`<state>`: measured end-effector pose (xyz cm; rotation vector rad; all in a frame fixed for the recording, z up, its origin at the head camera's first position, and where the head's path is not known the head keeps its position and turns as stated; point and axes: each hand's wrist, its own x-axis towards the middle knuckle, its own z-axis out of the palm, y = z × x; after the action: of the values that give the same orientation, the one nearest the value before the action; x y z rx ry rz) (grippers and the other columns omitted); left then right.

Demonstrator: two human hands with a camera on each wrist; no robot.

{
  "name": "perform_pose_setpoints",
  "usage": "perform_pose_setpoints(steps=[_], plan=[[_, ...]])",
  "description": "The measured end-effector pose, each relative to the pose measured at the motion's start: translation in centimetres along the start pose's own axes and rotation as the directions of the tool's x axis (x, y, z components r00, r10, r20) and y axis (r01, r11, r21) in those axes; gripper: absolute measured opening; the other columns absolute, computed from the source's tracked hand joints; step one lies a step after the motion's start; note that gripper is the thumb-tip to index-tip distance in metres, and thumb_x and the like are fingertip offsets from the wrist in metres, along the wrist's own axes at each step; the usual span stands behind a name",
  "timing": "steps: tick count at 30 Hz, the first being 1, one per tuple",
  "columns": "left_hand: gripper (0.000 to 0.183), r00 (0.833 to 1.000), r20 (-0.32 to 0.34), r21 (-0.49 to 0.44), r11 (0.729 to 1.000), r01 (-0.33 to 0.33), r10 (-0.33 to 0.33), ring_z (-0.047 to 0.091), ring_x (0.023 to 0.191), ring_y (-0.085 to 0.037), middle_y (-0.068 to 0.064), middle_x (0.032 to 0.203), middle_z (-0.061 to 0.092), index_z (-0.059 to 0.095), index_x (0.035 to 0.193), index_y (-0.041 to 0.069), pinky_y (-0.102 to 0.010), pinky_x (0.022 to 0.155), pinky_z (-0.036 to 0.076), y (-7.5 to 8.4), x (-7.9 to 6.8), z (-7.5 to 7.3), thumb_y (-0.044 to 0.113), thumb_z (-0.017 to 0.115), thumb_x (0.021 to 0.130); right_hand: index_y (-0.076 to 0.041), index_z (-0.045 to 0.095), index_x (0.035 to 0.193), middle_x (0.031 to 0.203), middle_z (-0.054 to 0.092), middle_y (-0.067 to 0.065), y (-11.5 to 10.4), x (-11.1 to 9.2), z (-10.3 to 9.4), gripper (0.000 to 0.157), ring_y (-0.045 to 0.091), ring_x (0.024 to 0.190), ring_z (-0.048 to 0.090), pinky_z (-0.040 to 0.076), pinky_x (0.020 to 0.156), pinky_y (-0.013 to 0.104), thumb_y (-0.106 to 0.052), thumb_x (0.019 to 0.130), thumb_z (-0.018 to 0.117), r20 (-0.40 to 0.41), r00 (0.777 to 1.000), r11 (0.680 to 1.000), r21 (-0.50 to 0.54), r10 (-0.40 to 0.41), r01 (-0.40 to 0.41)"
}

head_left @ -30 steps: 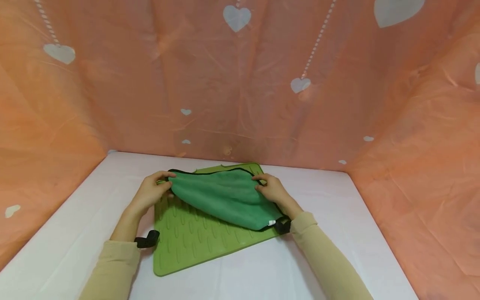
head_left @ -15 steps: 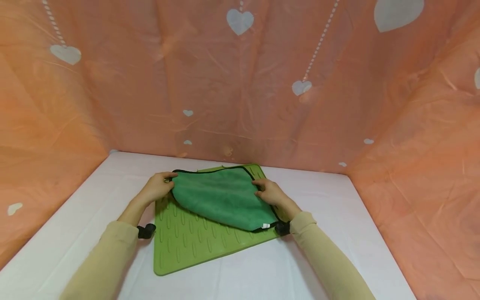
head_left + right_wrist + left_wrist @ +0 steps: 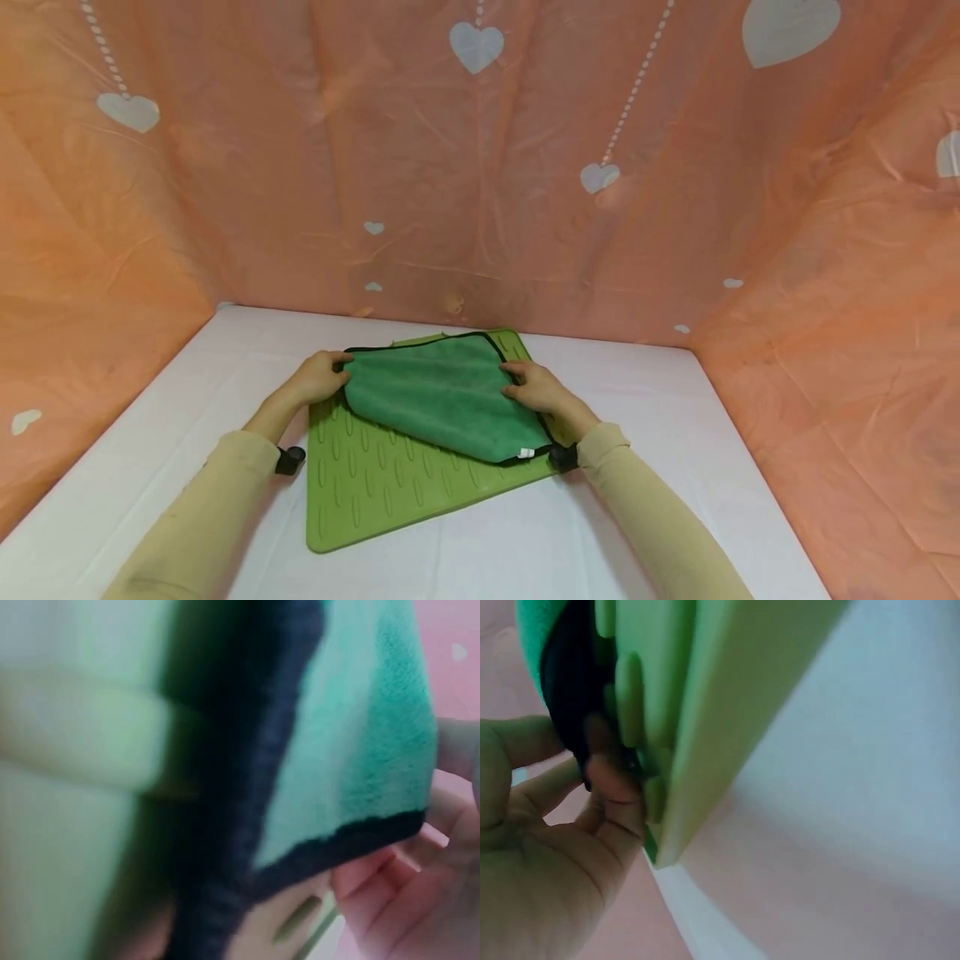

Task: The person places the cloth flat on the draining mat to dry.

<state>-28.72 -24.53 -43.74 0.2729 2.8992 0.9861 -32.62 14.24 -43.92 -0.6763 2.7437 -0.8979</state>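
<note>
A green cloth point(image 3: 442, 392) with black edging and a small white tag lies across a light green ridged mat point(image 3: 375, 492). At the cloth's far left corner, my left hand point(image 3: 317, 379) pinches the black edge between thumb and fingers. The left wrist view shows that hand point(image 3: 562, 840) beside the mat's edge, some fingers under the cloth. My right hand point(image 3: 543, 387) pinches the cloth's right edge. In the right wrist view, the cloth point(image 3: 360, 735) partly hides the right hand's fingers. Below the hands, much of the mat's front left shows uncovered.
A white table surface point(image 3: 225, 375) surrounds the mat. Orange sheets with white hearts point(image 3: 480, 208) stand as walls behind and on both sides. The mat's far corner comes close to the back wall.
The cloth has settled lower and flatter over the mat, its tagged corner shifting slightly left. My left hand has lowered a little; both hands keep hold of the cloth.
</note>
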Motion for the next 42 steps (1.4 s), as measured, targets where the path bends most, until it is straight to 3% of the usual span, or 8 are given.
perform_pose_setpoints(steps=[8,12,16,20,24,28,34,42], plan=[[0.049,0.998,-0.064,0.005,1.0,-0.014,0.014,0.036,0.118,-0.055,-0.041,0.135,0.022,0.041,0.135,-0.011,-0.063,0.09,0.039,1.2,-2.2,0.2,0.015,0.052,0.095,-0.009,0.053,0.135,0.138,0.048,0.014,-1.3,-2.0,-0.6,0.05,0.034,0.124,0.047,0.041,0.1,0.049,-0.028,0.09,0.065,-0.069,0.997,0.988,-0.156,-0.015,0.004],[0.038,0.978,-0.151,0.079,0.988,-0.131,0.142,0.045,0.113,-0.045,-0.03,0.13,0.039,0.052,0.126,-0.005,-0.056,0.086,0.044,1.6,-4.0,0.7,0.011,0.057,0.093,-0.009,0.059,0.128,0.134,0.052,0.011,-1.7,-3.5,-0.5,0.042,0.03,0.115,0.054,0.046,0.094,0.046,-0.025,0.09,0.065,-0.113,0.989,0.986,-0.147,-0.093,0.076],[0.025,0.923,-0.188,0.191,0.935,-0.301,0.335,0.055,0.099,-0.029,-0.013,0.116,0.054,0.062,0.113,0.003,-0.044,0.08,0.05,1.7,-5.2,1.5,0.008,0.064,0.088,-0.01,0.063,0.122,0.128,0.056,0.008,-2.2,-5.2,-0.1,0.035,0.026,0.115,0.055,0.045,0.095,0.044,-0.023,0.09,0.066,-0.122,0.974,0.977,-0.121,-0.191,0.177],[0.022,0.853,-0.147,0.298,0.845,-0.444,0.5,0.059,0.097,-0.02,-0.001,0.106,0.058,0.066,0.103,0.011,-0.039,0.079,0.052,1.7,-5.9,2.3,0.01,0.073,0.083,-0.012,0.065,0.117,0.121,0.059,0.001,-2.8,-6.7,0.7,0.03,0.021,0.116,0.054,0.045,0.097,0.041,-0.024,0.09,0.066,-0.095,0.949,0.948,-0.141,-0.299,0.285],[0.024,0.801,-0.076,0.369,0.763,-0.531,0.594,0.059,0.096,-0.014,0.006,0.103,0.059,0.067,0.1,0.018,-0.035,0.079,0.052,1.8,-6.1,3.0,0.015,0.078,0.079,-0.016,0.066,0.114,0.116,0.06,-0.004,-3.5,-7.7,1.7,0.026,0.016,0.113,0.056,0.047,0.093,0.037,-0.027,0.091,0.065,-0.022,0.925,0.908,-0.199,-0.379,0.368],[0.025,0.765,-0.041,0.396,0.713,-0.578,0.643,0.059,0.096,-0.013,0.007,0.102,0.06,0.067,0.099,0.019,-0.035,0.08,0.051,2.0,-5.8,3.4,0.017,0.079,0.077,-0.02,0.065,0.116,0.116,0.058,-0.007,-4.2,-8.4,2.5,0.027,0.013,0.112,0.054,0.048,0.092,0.034,-0.029,0.091,0.064,0.074,0.921,0.894,-0.222,-0.382,0.389],[0.024,0.763,-0.004,0.386,0.705,-0.595,0.646,0.058,0.095,-0.011,0.008,0.101,0.06,0.068,0.1,0.021,-0.036,0.079,0.05,1.9,-4.9,4.1,0.019,0.078,0.078,-0.022,0.063,0.119,0.117,0.056,-0.008,-4.1,-8.1,3.4,0.029,0.011,0.112,0.053,0.047,0.092,0.029,-0.026,0.09,0.066,0.144,0.916,0.879,-0.257,-0.375,0.4],[0.02,0.75,0.003,0.378,0.694,-0.613,0.662,0.059,0.088,-0.011,0.008,0.095,0.061,0.069,0.095,0.02,-0.032,0.075,0.052,2.0,-3.9,4.2,0.014,0.078,0.079,-0.021,0.067,0.113,0.106,0.061,-0.008,-3.7,-7.4,3.3,0.022,0.008,0.099,0.059,0.05,0.083,0.024,-0.022,0.091,0.065,0.104,0.907,0.872,-0.248,-0.409,0.422]])
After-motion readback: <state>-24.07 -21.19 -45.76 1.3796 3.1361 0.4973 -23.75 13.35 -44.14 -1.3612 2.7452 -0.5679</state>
